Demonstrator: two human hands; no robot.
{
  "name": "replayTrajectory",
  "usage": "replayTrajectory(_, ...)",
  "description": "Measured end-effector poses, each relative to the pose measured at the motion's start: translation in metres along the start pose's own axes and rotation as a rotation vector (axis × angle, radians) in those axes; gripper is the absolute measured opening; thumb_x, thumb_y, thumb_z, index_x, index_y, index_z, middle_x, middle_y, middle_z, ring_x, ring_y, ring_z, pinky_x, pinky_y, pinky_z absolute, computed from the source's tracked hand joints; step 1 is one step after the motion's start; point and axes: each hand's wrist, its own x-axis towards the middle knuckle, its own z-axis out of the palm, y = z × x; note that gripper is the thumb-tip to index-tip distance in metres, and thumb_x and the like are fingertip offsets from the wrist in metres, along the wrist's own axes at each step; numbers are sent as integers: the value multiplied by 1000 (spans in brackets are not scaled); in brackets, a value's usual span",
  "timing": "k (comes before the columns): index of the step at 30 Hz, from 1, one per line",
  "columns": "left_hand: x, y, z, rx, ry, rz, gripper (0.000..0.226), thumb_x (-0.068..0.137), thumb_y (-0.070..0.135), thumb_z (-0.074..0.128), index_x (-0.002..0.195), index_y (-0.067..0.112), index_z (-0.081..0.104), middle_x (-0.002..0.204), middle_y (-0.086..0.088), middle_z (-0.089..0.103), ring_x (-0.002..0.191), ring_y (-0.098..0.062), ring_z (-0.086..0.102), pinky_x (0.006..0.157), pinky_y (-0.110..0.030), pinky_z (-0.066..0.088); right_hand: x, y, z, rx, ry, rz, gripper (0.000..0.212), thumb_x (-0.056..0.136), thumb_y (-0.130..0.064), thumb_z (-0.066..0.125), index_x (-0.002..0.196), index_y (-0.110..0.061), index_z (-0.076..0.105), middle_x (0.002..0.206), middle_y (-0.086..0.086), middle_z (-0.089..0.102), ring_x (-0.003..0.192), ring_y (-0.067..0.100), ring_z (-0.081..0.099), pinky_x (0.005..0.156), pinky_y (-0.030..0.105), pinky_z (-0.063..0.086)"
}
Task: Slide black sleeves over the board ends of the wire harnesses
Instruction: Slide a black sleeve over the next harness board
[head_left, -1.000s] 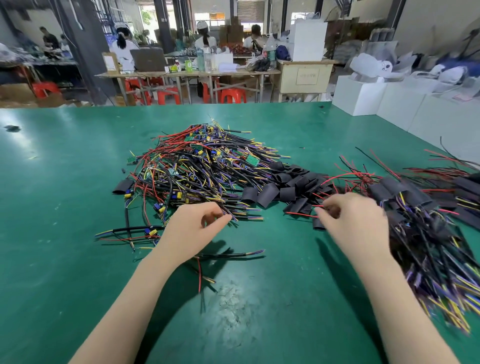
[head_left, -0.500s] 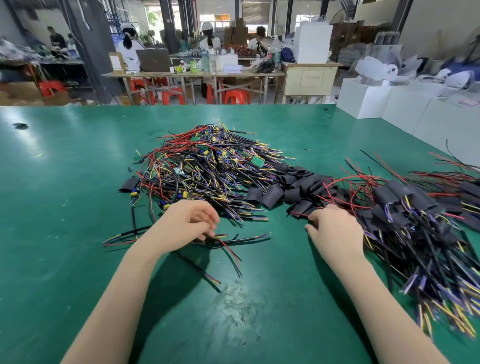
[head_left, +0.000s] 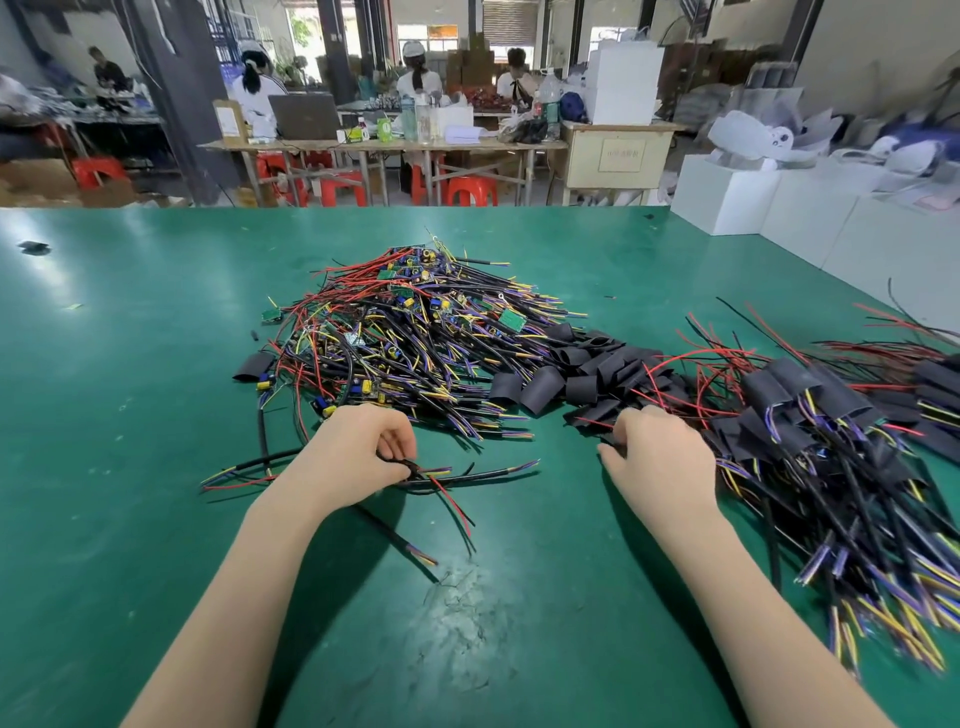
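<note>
Pinching a black-jacketed wire harness (head_left: 457, 475) between thumb and curled fingers, the left hand (head_left: 353, 457) sits low on the green counter (head_left: 130, 415), just in front of the big heap; grip narrow, closed on that cable. The harness's loose red and black leads trail toward the near edge, and its striped purple-yellow tips point right. A second cable (head_left: 244, 467) lies flat to the left of the hand.

Right hand (head_left: 660, 457) rests knuckles-up at the near edge of the loose black sleeves (head_left: 576, 374). Fingers curled under, tips hidden by the back of the hand; cannot tell whether the grip has a sleeve in it.

Unsleeved harnesses (head_left: 415, 332) form the centre pile, small green boards and yellow-blue parts showing among red, black and purple wires. One stray sleeve (head_left: 253, 365) lies at the pile's left edge.

To the right, a separate pile of sleeved harnesses (head_left: 810, 410), black tubes over the board ends, wire tails fanning toward the near right corner.

Behind the counter: white boxes (head_left: 727, 197), a long worktable (head_left: 384, 145) with a laptop, red stools (head_left: 343, 187), seated people.
</note>
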Motion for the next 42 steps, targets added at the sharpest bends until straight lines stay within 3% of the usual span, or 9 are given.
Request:
replayTrajectory(5, 1, 0, 2, 42, 5, 28, 20, 75, 5, 77, 75, 24, 71, 75, 11, 67, 73, -2, 59, 68, -15, 47, 1, -2, 4, 0, -35, -19, 25, 93, -33, 55, 109, -16, 61, 111, 6, 55, 106, 28, 53, 80, 32, 45)
replayTrajectory(9, 1, 1, 5, 100, 55, 53, 24, 80, 7, 74, 77, 29, 66, 80, 11, 63, 77, -6, 57, 77, -28, 51, 0, 0, 4, 26, -29, -22, 21, 92, -31, 56, 106, -17, 62, 109, 5, 52, 103, 27, 54, 78, 31, 44)
replayTrajectory(16, 4, 1, 10, 38, 411, 132, 10, 91, 7, 61, 96, 15, 57, 86, 2, 63, 87, -24, 57, 76, -45, 51, 2, 0, 4, 46, -5, 59, 18, 91, -21, 58, 105, -9, 56, 112, 10, 53, 97, 31, 59, 74, 33, 46)
replayTrajectory(20, 5, 3, 12, -26, 484, 160, 13, 90, 5, 62, 97, 15, 58, 89, 7, 64, 90, -25, 61, 77, -44, 53, 4, 1, 6, 9, 5, 88, 25, 92, -29, 59, 107, -10, 60, 112, 10, 56, 104, 30, 56, 75, 33, 46)
replayTrajectory(29, 2, 14, 17, -25, 427, 320, 23, 94, -1, 56, 110, 9, 68, 96, -7, 63, 88, -28, 58, 82, -43, 48, 5, -1, 13, -50, -11, 77, 28, 94, -38, 53, 116, -22, 60, 117, 3, 53, 115, 24, 44, 67, 29, 41)
replayTrajectory(33, 1, 24, 15, 298, 397, 503, 29, 81, -13, 67, 103, 5, 73, 85, -12, 65, 78, -33, 60, 69, -44, 51, 5, -3, 12, -75, -27, 82, 31, 95, -39, 50, 124, -28, 57, 118, 3, 52, 116, 24, 44, 63, 29, 36)
replayTrajectory(35, 1, 27, 18, 353, 360, 539, 30, 80, -11, 68, 103, 7, 74, 84, -10, 66, 78, -33, 61, 70, -42, 51, 5, -3, 11, -90, -31, 80, 31, 96, -39, 50, 125, -30, 57, 117, 3, 52, 116, 24, 43, 62, 29, 36)
replayTrajectory(39, 1, 21, 25, 310, 202, 450, 26, 94, 10, 59, 119, 15, 66, 103, -4, 61, 98, -27, 53, 87, -38, 44, 8, -1, 11, -114, -25, 89, 28, 96, -33, 50, 122, -26, 58, 119, 5, 50, 117, 24, 42, 63, 29, 37)
replayTrajectory(42, 3, 10, 20, 341, 156, 293, 29, 91, 17, 59, 120, 19, 61, 110, 1, 57, 107, -22, 49, 93, -36, 41, 11, 2, 12, -128, -26, 94, 24, 97, -25, 50, 118, -22, 59, 118, 6, 50, 114, 25, 45, 65, 29, 39)
